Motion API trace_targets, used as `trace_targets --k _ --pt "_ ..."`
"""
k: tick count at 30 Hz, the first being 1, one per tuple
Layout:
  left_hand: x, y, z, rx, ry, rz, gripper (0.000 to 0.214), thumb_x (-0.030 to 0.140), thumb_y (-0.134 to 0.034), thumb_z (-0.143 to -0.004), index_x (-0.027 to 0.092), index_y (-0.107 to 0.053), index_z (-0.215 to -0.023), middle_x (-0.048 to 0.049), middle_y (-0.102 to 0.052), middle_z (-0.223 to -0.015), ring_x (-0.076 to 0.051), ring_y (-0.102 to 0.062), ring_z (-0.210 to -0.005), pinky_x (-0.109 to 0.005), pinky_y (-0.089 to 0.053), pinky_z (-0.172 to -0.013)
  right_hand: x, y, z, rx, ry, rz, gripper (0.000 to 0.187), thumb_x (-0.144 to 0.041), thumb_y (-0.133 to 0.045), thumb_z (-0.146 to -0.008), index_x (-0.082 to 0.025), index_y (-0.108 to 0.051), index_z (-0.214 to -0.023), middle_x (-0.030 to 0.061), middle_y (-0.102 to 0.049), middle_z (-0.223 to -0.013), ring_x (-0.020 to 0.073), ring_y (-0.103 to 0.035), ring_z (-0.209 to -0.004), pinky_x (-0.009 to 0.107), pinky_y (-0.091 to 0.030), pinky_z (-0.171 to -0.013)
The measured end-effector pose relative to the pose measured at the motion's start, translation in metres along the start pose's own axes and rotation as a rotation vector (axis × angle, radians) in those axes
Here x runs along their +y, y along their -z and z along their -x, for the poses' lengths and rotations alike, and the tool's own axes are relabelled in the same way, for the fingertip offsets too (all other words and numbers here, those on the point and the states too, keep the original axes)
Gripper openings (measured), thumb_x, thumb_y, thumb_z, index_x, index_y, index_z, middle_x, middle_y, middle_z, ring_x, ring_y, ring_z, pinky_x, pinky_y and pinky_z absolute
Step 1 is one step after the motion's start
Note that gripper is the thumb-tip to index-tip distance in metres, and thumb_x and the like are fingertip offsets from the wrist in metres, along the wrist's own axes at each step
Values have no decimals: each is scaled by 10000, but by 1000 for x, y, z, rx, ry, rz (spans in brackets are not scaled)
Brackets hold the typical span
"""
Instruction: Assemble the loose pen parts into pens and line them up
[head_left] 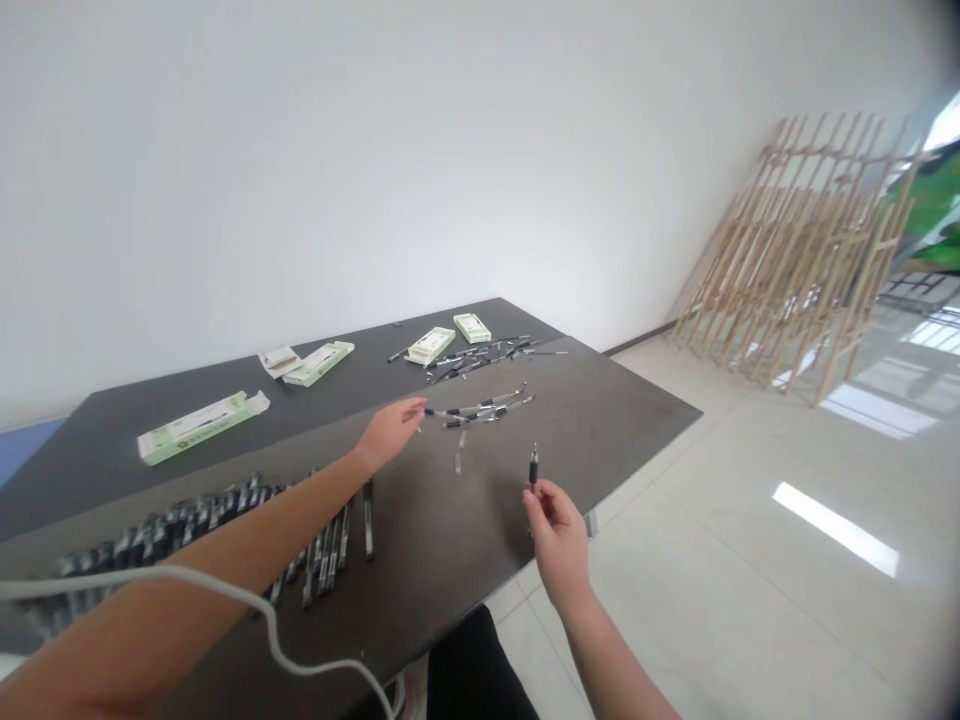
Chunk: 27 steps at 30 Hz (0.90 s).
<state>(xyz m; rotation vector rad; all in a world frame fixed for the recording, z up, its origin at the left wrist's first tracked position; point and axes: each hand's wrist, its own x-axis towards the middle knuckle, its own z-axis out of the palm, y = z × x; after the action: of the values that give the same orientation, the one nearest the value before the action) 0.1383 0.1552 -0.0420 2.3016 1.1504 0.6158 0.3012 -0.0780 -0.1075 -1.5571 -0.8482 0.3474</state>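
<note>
My right hand (559, 535) pinches a gel pen (533, 468) between thumb and fingers, above the near table edge. The pen stands upright, its black grip and pointed end showing above the fingertips; its lower part is hidden in the hand. Stretched out over the table, my left hand (394, 430) has its fingers together, with the tips at the dark end of a pen lying at the left of a small group of uncapped pens (484, 410). Small clear pieces (459, 460) lie just below that group. Under my left forearm, many capped pens (330, 550) are heaped on the brown-black table (600, 400).
Green-and-white pen boxes lie along the back: a long open one (201, 425), another open one (319, 363), and two near more loose pens (487, 352). A white cable (274, 640) crosses in front of my left arm. Wooden racks (795, 260) lean against the wall at right.
</note>
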Motion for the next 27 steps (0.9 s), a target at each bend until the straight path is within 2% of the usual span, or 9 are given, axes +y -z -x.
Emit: trace_targets --k 3,6,11,17,27 --pt "2 -21 -20 -68 -103 -44 382 298 -483 -810 179 -631 -1141 -103 -637 -1203 -234 -614 -1062 -343 -405 -991 6 -6 -7 21 -15 7 261 -423 -540 -828 -180 -620 -877 26 -580 -750 151 -509 -654 259 -426 -607" --pt "7 -43 -30 -149 -223 -77 376 287 -492 -815 181 -625 -1150 -95 -583 -1286 -221 -509 -1211 -340 -305 -1079 11 -10 -10 33 -33 16 266 -416 -535 -833 -172 -622 -895 36 -593 -767 155 -521 -662 265 -428 -620" --pt "7 -66 -22 -228 -334 -136 394 283 -448 -859 124 -585 -1192 -138 -535 -1332 -228 -442 -1273 -385 -264 -1109 16 -10 -8 38 -20 39 250 -404 -535 -840 -176 -628 -882 32 -601 -765 152 -529 -655 261 -427 -614" --pt "3 -68 7 -208 -433 -328 423 268 -338 -922 87 -502 -1267 -160 -497 -1362 -229 -419 -1288 -419 -291 -1102 15 -8 -6 48 11 51 219 -374 -544 -847 -181 -634 -899 27 -606 -765 149 -531 -648 257 -421 -592" --pt "-8 -55 28 -205 -410 -367 437 257 -304 -931 97 -470 -1301 -154 -506 -1354 -231 -421 -1285 -429 -318 -1090 14 -9 -7 51 -4 48 222 -383 -538 -845 -180 -626 -859 17 -582 -728 148 -512 -637 258 -408 -599"
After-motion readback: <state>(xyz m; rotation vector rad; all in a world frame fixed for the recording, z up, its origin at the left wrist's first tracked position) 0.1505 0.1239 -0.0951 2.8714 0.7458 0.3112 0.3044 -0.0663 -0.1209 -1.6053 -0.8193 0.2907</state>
